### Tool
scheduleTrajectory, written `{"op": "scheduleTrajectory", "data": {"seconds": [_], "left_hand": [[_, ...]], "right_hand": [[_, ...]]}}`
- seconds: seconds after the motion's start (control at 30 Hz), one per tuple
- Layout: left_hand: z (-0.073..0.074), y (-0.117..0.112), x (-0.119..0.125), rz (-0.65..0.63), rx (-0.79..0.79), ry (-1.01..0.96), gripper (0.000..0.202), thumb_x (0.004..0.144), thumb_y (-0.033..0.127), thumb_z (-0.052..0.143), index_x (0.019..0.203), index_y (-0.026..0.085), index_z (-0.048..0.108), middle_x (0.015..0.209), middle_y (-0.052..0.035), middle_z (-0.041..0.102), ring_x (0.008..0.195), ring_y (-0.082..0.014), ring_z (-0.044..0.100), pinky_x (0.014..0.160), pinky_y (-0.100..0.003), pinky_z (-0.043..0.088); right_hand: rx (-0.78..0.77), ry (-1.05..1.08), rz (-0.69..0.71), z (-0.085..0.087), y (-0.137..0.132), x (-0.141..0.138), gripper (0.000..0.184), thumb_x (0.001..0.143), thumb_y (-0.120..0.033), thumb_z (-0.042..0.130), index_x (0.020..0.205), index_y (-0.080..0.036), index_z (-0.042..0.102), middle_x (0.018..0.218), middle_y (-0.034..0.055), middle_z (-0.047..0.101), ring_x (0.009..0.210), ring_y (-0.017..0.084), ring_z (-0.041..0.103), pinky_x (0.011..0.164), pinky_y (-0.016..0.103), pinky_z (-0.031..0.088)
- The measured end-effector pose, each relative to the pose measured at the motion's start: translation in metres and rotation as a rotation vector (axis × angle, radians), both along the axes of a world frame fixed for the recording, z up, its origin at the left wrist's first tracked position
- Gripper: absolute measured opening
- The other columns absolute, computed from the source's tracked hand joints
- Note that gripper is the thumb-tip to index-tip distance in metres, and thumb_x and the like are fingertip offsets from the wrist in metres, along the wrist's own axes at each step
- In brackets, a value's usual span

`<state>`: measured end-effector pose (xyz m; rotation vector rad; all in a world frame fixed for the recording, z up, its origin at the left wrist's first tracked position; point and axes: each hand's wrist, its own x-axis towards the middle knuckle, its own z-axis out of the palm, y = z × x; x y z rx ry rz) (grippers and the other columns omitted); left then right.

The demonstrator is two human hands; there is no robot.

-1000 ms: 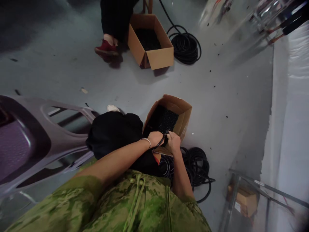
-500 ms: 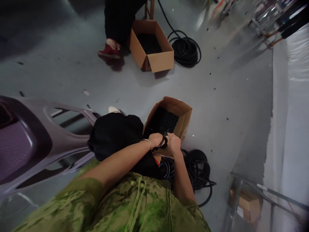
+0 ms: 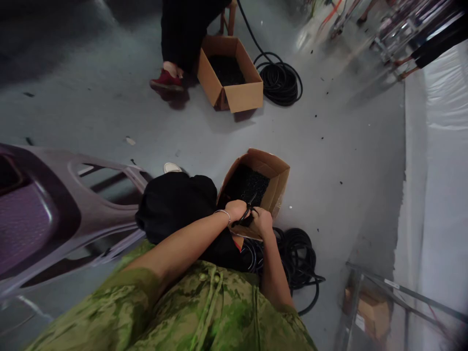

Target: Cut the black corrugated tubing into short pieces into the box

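Note:
Over an open cardboard box (image 3: 279,182), my two hands are close together. My left hand (image 3: 236,210), with a bracelet at the wrist, is closed around black-handled scissors (image 3: 253,198); their blades point up and away over the box. Beside it, my right hand (image 3: 263,222) is closed, with its fingertips at a thin black curved piece (image 3: 255,210) near the blades; it looks like tube or cable, partly hidden by the fingers. Many small black pieces (image 3: 252,184) lie inside the box. A loose coil of black hose (image 3: 302,251) is on the floor by my right forearm.
Across from me, a person in red shoes (image 3: 166,82) sits by another cardboard box (image 3: 243,97) of black pieces and a black hose coil (image 3: 281,80). A purple-grey plastic chair (image 3: 58,195) stands at left. A metal frame (image 3: 380,279) is at lower right.
The scissor blades now show more plainly, parted from the right hand's fingers. The right hand has shifted slightly down. The whole view has moved a little.

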<state>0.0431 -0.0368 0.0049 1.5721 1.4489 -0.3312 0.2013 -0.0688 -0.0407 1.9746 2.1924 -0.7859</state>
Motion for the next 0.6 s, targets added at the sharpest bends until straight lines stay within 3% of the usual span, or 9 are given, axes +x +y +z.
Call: {"op": "scheduleTrajectory", "data": {"seconds": [0.2, 0.33, 0.5, 0.6], "left_hand": [[0.002, 0.0, 0.0, -0.028, 0.004, -0.022, 0.041, 0.088, 0.035, 0.048, 0.105, 0.008, 0.074, 0.108, -0.02, 0.072, 0.104, -0.0274, 0.068, 0.082, -0.027, 0.053], [0.009, -0.003, 0.002, 0.042, 0.095, -0.062, 0.039, 0.088, 0.035, 0.048, 0.102, 0.009, 0.073, 0.103, -0.0183, 0.073, 0.097, -0.0278, 0.07, 0.078, -0.029, 0.053], [0.023, -0.002, -0.004, 0.253, 0.276, -0.14, 0.037, 0.093, 0.036, 0.041, 0.106, 0.015, 0.069, 0.105, -0.0134, 0.073, 0.097, -0.0239, 0.069, 0.08, -0.028, 0.051], [0.024, 0.005, -0.013, 0.491, 0.219, -0.186, 0.038, 0.094, 0.033, 0.035, 0.101, 0.016, 0.069, 0.1, -0.0105, 0.074, 0.09, -0.0201, 0.069, 0.074, -0.025, 0.051]], "right_hand": [[-0.049, 0.091, -0.054, -0.018, -0.022, 0.008, 0.03, 0.087, -0.019, 0.056, 0.112, -0.024, 0.071, 0.113, 0.0069, 0.073, 0.1, 0.02, 0.067, 0.086, 0.027, 0.048], [-0.094, 0.386, -0.164, -0.011, -0.015, 0.006, 0.027, 0.082, -0.023, 0.057, 0.103, -0.02, 0.074, 0.094, 0.0051, 0.076, 0.086, 0.02, 0.067, 0.079, 0.028, 0.05], [-0.179, 0.906, -0.503, 0.017, 0.011, 0.003, 0.037, 0.074, -0.037, 0.063, 0.101, -0.014, 0.073, 0.074, 0.0021, 0.07, 0.06, 0.013, 0.058, 0.059, 0.024, 0.046], [-0.11, 1.021, -0.658, 0.03, 0.032, -0.003, 0.042, 0.069, -0.038, 0.07, 0.102, -0.013, 0.072, 0.077, 0.0042, 0.071, 0.06, 0.012, 0.058, 0.059, 0.024, 0.047]]}}
